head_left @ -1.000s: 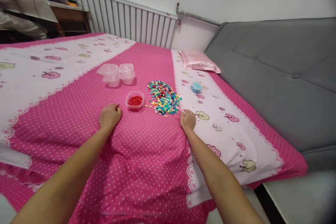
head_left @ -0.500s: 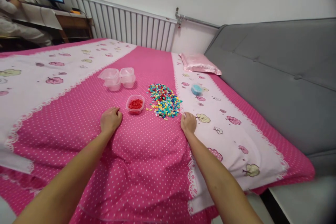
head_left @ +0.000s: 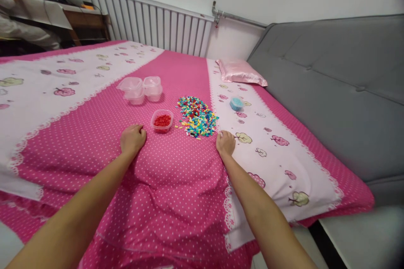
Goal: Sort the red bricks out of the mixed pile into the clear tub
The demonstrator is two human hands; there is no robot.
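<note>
My left hand (head_left: pixel 133 139) rests on the pink dotted bedspread as a loose fist, left of a clear tub (head_left: pixel 153 127) of small red pieces. On the other side, my right hand (head_left: pixel 226 143) lies with its fingers curled in, at the lower right edge of a spread pile of small multicoloured plastic pieces (head_left: pixel 202 118). Nothing shows in either hand. The pile holds red, yellow, blue, green and white pieces, and a few lie loose at its left edge.
Stacked clear tubs (head_left: pixel 136 94) stand behind the red one. A lidded tub of light blue contents (head_left: pixel 236 104) sits to the right. Farther off are a pink pillow (head_left: pixel 241 72), a grey headboard (head_left: pixel 331 75), a radiator (head_left: pixel 151 21) and a seated person (head_left: pixel 25 31) at a desk.
The whole view has shifted slightly, so the bed and things appear a little higher. Both hands stay resting in the same places on the bed.
</note>
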